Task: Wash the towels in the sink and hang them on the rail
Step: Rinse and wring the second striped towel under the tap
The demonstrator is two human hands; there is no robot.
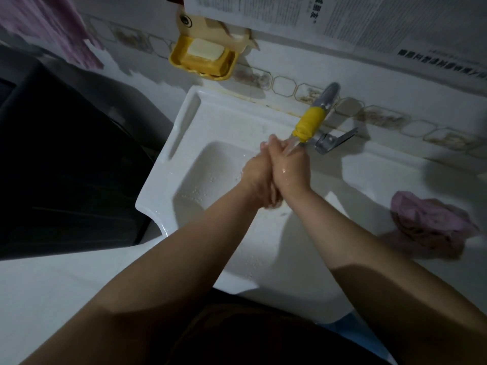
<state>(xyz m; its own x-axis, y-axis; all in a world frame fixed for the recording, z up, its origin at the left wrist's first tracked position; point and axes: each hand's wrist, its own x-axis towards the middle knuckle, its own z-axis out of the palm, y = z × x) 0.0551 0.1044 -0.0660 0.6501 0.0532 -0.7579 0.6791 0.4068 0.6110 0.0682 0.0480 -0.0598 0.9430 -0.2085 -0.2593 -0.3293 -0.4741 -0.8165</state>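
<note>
Over the white sink [181, 143], my left hand [257, 177] and my right hand [291, 168] are pressed together palm to palm under water running from the tap [313, 117], whose spout wears a yellow sleeve. Both hands are wet and hold nothing. A crumpled pink towel [429, 222] lies on the white counter to the right of the sink, apart from my hands. Another pink towel [50, 27] hangs at the top left; the rail it hangs from is out of view.
A yellow soap dish [203, 57] with a pale bar of soap is fixed to the tiled wall above the sink's left corner. The tap's lever handle [340, 139] points right. A dark appliance [60, 164] stands left of the sink. Newspaper [342, 17] covers the upper wall.
</note>
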